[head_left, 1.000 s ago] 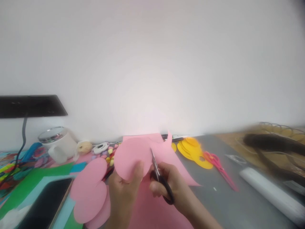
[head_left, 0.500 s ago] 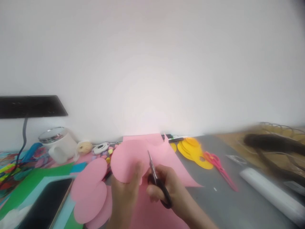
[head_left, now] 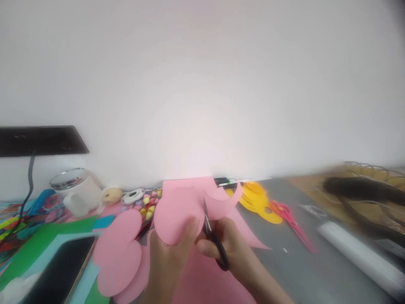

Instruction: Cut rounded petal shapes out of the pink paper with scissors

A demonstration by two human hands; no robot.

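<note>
My left hand (head_left: 167, 261) pinches the pink paper disc (head_left: 177, 215) above the table (head_left: 300, 270) while my right hand (head_left: 229, 249), closed around the black scissors (head_left: 213, 238), cuts close to my thumb, where a slipping blade could nick skin or spoil the curve.

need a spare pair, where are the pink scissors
Head view: pink scissors lie on the grey table right of the right hand, beside the yellow cutouts.
</note>
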